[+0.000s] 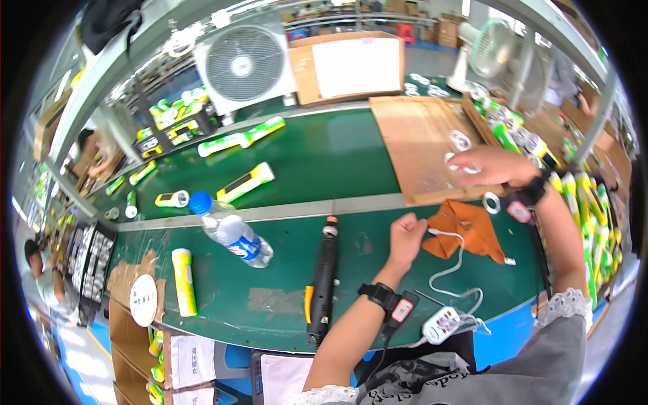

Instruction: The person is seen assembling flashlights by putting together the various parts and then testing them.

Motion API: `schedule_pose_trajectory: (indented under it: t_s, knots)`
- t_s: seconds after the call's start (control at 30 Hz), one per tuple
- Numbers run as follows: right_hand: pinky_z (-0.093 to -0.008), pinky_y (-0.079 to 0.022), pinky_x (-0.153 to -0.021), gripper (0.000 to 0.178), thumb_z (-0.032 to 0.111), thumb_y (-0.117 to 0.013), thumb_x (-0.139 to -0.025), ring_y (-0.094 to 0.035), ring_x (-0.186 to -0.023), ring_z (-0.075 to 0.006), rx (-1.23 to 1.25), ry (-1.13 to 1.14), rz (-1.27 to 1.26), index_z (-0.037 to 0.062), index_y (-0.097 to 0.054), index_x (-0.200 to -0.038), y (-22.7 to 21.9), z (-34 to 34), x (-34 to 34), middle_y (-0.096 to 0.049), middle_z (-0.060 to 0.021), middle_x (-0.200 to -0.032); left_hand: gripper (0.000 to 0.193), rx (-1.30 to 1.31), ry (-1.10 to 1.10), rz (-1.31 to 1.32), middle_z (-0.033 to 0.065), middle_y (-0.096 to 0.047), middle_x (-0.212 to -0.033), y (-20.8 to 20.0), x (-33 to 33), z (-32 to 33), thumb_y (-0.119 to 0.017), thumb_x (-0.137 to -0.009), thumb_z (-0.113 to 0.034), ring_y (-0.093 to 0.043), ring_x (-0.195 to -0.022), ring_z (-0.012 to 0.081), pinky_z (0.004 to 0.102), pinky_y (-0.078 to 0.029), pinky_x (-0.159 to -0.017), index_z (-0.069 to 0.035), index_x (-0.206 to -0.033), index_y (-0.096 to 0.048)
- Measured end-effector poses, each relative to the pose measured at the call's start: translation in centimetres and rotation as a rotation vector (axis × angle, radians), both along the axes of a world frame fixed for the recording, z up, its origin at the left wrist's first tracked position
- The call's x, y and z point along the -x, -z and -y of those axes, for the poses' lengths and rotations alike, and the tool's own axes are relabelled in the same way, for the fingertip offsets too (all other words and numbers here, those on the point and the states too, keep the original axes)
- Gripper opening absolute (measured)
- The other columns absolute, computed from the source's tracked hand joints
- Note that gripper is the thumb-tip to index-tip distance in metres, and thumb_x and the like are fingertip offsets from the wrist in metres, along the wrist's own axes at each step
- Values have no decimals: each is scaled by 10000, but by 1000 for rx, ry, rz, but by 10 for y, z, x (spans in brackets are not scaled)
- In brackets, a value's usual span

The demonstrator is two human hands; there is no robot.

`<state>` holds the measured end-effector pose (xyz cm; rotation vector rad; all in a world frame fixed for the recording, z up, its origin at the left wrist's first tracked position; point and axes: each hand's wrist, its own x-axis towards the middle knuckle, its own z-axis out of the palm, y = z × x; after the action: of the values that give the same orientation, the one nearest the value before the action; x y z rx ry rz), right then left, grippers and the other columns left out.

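Note:
My left hand is closed beside the left edge of an orange cloth; what its fingers hold, if anything, is hidden. A white cable with a small plug crosses the cloth just by that hand. Over the brown cardboard sheet, my right hand reaches left, its fingertips pinching a thin white ring. Another ring lies just beyond those fingers. One more white ring rests between the cloth and my right wrist. Black bands with cabled tags circle both wrists.
A black electric screwdriver and a blue-capped water bottle stand left of my left arm. Yellow-green flashlights lie about the green table. At right, more fill a box. A white power strip sits near the front edge.

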<state>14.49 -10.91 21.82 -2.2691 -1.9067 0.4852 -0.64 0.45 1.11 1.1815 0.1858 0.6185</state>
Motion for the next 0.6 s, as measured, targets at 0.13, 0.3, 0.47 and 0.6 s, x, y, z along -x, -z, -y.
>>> schedule_pose_trajectory:
  t_s: [0.13,0.3,0.47,0.6]
  knots:
    - [-388,-430,-845,530,418,-563,-795,-533,-1023,-309,266,-275,-33,76,-496,-1194,60,-178,22,-560,-158,-1121,366,-82,83,-50,-66,-349,-503,9,2,8,-578,-804,-76,-308,-474,17,217,-243,-412,-115,-520,-350]
    - [-425,-354,-971,693,255,-633,-726,-415,-1165,-328,-607,-238,179,92,-321,-1323,135,-333,91,-284,-162,-1383,84,-89,-9,129,20,-588,-691,30,-11,22,-562,-820,-63,-512,-648,52,211,-412,-569,10,-785,-581]
    - [-419,-376,-948,745,253,-732,-628,-461,-1106,-322,-324,-98,161,72,-373,-1255,162,-379,96,-389,-157,-1255,81,-91,57,116,15,-618,-776,9,-12,36,-584,-810,-60,-567,-689,102,232,-452,-611,4,-859,-595]
    - [-363,-484,-760,563,251,-761,-581,-573,-915,-324,-464,-246,-26,42,-486,-1026,155,-375,84,-545,-147,-1033,61,-93,118,169,6,-597,-716,-3,-6,24,-573,-820,-68,-531,-628,70,211,-420,-559,-9,-810,-585]
